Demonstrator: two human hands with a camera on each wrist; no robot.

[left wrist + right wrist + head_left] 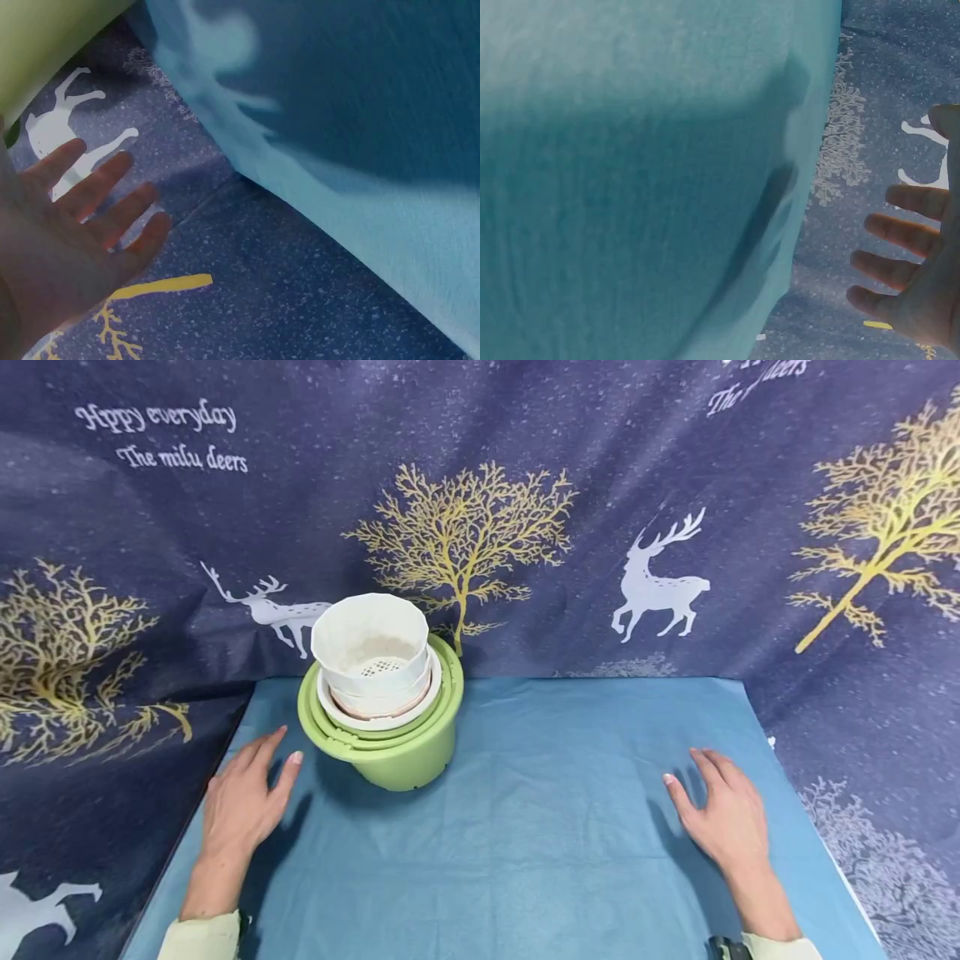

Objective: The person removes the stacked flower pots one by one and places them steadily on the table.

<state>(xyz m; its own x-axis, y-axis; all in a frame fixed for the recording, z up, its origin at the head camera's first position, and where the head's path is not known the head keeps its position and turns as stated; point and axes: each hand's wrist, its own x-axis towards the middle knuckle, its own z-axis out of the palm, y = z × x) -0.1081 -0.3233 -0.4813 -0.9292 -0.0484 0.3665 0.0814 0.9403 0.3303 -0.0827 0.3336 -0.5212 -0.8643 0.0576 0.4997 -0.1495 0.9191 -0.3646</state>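
A stack of nested plastic flower pots stands at the back left of the table in the head view. Green pots [405,760] form its outside, and white pots [371,643] with a perforated bottom sit inside them. My left hand [243,797] hovers just left of the stack, apart from it, fingers extended and holding nothing. Over the right side of the table is my right hand [726,814], also bare, its fingers spread and relaxed. Both wrist views show the same loose fingers, the left hand [82,232] and the right hand [922,255] touching nothing.
A blue cloth [525,827] covers the table. Behind and beside it hangs a dark blue curtain [525,410] printed with deer, trees and lettering. The table's back edge meets the curtain. Dark bands circle both wrists below pale sleeves [198,937].
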